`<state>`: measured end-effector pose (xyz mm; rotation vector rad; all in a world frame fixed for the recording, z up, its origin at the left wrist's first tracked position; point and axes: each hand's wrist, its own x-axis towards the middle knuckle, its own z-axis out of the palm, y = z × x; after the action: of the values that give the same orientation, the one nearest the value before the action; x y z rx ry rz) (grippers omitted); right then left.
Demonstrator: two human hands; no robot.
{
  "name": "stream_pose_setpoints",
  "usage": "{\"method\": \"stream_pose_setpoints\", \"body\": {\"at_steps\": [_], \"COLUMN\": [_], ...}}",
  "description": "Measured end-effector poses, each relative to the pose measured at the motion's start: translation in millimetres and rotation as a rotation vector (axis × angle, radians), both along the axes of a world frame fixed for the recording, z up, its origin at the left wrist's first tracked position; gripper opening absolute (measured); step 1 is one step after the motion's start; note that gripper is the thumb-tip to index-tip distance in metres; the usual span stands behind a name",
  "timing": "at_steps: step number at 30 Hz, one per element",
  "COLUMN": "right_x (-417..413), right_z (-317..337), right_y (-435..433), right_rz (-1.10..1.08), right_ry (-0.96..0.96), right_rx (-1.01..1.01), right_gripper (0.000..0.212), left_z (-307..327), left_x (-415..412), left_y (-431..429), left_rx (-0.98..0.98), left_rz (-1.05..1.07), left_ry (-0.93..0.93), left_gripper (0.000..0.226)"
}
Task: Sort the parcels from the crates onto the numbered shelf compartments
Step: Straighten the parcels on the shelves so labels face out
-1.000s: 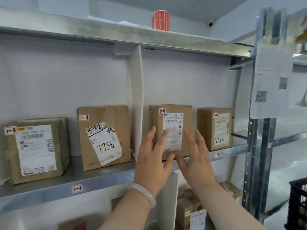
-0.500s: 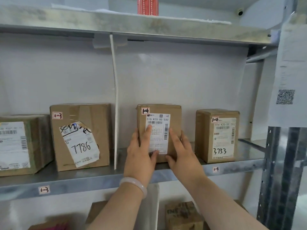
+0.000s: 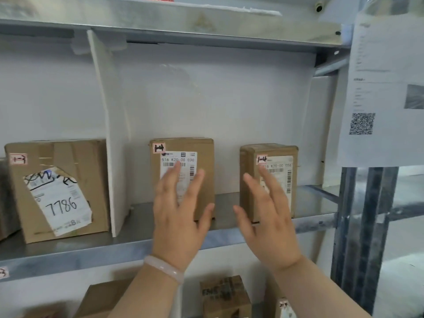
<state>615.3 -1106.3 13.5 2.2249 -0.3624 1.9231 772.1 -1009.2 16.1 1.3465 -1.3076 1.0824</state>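
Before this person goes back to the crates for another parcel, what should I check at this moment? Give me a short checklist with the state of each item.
1. Left hand holding nothing: ok, fingers spread.
2. Right hand holding nothing: ok, open in front of the right parcel.
3. Middle parcel upright on the shelf: ok, label facing out.
4. Its sticker agrees with the right parcel's sticker: ok, both read 1-4.
5. Both parcels stand right of the white divider: ok.
6. Compartment number on the shelf edge below them: cannot tell, none shows there.
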Motion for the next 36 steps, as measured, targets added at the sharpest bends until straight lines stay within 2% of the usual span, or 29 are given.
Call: {"method": "stream_pose_setpoints", "body": {"at_steps": [2, 4, 7, 10, 12, 25, 28, 32, 36], "right_x": [-17, -32, -47, -52, -52, -40, -45, -61, -67], "right_z": [1, 0, -5, -7, -7, -3, -4, -30, -85], "right_y": [-18, -33, -54, -71, -79, -111, -104, -75, -40], "right_rz": [-0.041, -0.074, -0.036, 0.058, 0.088, 0.084, 0.085, 0.036, 0.076], "right_ry": [-0.076, -0.098, 0.008, 0.114, 0.148, 0.229, 0.202, 0.082, 0.051], "right_rx": [0.053, 0.211, 0.462, 0.597, 0.65, 0.677, 0.633, 0.507, 0.284], "right_gripper": [0.061, 0.062, 0.076, 0.087, 0.089, 0.085, 0.087, 0.081, 0.063], "left_z": [5, 8, 11, 12, 12, 8, 7, -12, -67], "left_x": [-27, -49, -66, -70, -69, -66, -68, -68, -66], "left_y": [-15, -32, -62, -87, -99, -129, -117, -76, -26], "left_rx": [0.065, 0.168, 0.305, 0.425, 0.456, 0.436, 0.445, 0.397, 0.334], "left_rz": [-0.082, -0.151, -0.204, -0.257, -0.297, -0.289, -0.288, -0.219, -0.234], "left_ry": [-0.017, 0.026, 0.133, 0.245, 0.286, 0.387, 0.358, 0.215, 0.087], "left_gripper": [0.064, 0.068, 0.087, 0.109, 0.112, 0.11, 0.109, 0.092, 0.066]}}
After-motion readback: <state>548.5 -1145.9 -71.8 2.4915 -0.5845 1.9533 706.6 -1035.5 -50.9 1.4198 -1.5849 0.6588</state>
